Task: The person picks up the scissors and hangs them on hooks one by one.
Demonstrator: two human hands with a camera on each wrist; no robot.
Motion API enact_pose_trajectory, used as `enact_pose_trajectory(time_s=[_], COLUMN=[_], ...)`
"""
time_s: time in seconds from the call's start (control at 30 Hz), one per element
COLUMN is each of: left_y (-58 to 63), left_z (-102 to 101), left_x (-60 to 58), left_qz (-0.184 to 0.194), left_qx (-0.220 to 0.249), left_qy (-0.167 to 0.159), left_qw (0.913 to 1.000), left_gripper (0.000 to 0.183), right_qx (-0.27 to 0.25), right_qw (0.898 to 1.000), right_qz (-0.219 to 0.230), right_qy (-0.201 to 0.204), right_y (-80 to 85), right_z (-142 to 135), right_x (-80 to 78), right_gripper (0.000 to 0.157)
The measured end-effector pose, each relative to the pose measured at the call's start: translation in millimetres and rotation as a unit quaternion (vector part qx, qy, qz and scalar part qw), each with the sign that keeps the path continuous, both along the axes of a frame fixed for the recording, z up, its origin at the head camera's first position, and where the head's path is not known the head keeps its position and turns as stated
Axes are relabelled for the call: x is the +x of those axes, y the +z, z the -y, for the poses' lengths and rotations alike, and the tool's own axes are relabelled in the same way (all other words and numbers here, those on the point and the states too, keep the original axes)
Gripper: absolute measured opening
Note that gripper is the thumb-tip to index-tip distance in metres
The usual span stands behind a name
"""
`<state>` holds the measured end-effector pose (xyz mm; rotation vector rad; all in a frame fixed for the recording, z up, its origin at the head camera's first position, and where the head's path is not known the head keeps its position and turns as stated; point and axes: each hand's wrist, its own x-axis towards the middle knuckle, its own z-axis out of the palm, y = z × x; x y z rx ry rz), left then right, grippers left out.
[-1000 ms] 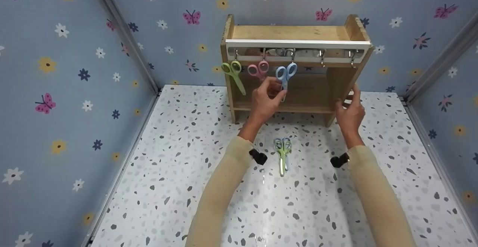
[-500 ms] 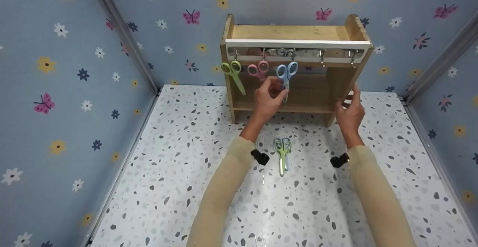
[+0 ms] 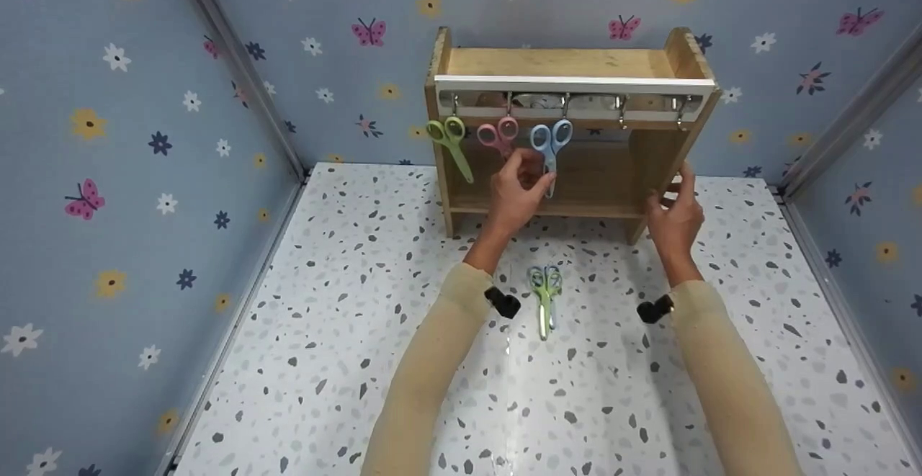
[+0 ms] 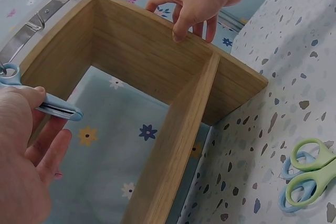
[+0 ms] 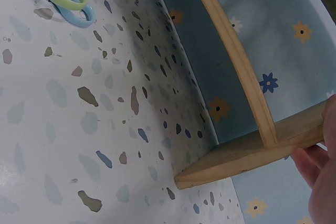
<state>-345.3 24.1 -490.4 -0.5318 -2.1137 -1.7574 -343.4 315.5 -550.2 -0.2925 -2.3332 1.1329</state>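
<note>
My left hand (image 3: 513,191) pinches the lower part of light-blue scissors (image 3: 549,150), handles up, in front of a wooden rack (image 3: 555,211). One handle ring is right at the third hook from the left. In the left wrist view the scissors' blade end (image 4: 62,109) pokes out past the thumb. My right hand (image 3: 676,220) grips the front edge of the rack's right side panel (image 4: 152,40), thumb inside and fingers outside. Green scissors (image 3: 459,153) hang on the first hook. Pink scissors (image 3: 504,146) hang from the second, their lower part hidden behind the left hand.
A hook rail (image 3: 576,86) runs across the rack's front, with two bare hooks at right. Green scissors (image 3: 544,307) lie over blue scissors (image 3: 554,314) on the speckled tabletop (image 3: 346,303). Patterned wall panels (image 3: 151,195) stand left, right and behind.
The left hand has shifted slightly right. The blue scissors' handles swung a little right, then back left. The right hand and rack have stayed put.
</note>
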Motion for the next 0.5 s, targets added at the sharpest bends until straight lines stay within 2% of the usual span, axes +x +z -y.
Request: enact_pose_trajectory(time_s=[0.27,0.5], left_y=[0.9,0.1], left_z=[-0.3,-1.5], left_x=[-0.4,-3.0], left_qz=[0.015,0.008], left_qx=[0.008,0.017], left_qy=[0.003,0.004], left_qw=[0.9999,0.9998], left_gripper=[0.027,0.021], right_qx=[-0.008,-0.006], right_qw=[1.000,1.000], right_qz=[0.011,0.007], right_qy=[0.003,0.003], right_y=[2.9,2.0], right_z=[1.2,1.0], right_x=[2.1,2.1], right_gripper=[0.071,0.070])
